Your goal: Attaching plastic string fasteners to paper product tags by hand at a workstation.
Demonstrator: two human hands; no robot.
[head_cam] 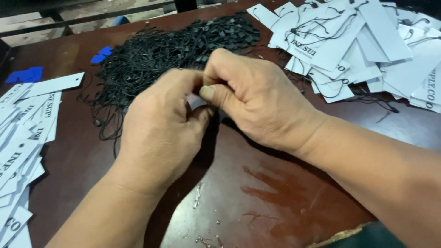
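Observation:
My left hand (pixel 158 124) and my right hand (pixel 255 98) meet over the middle of a dark brown table (pixel 275 202). Between their fingertips they pinch a small white paper tag (pixel 196 101), mostly hidden by the fingers. Whether a black string is also held I cannot tell. Just behind the hands lies a big heap of black string fasteners (pixel 161 50) with small square ends.
A pile of white paper tags with black strings (pixel 358 41) covers the back right. A stack of plain white tags (pixel 23 138) lies along the left edge. Small blue pieces (pixel 25 74) sit at the far left. The table's front edge (pixel 340 235) is chipped.

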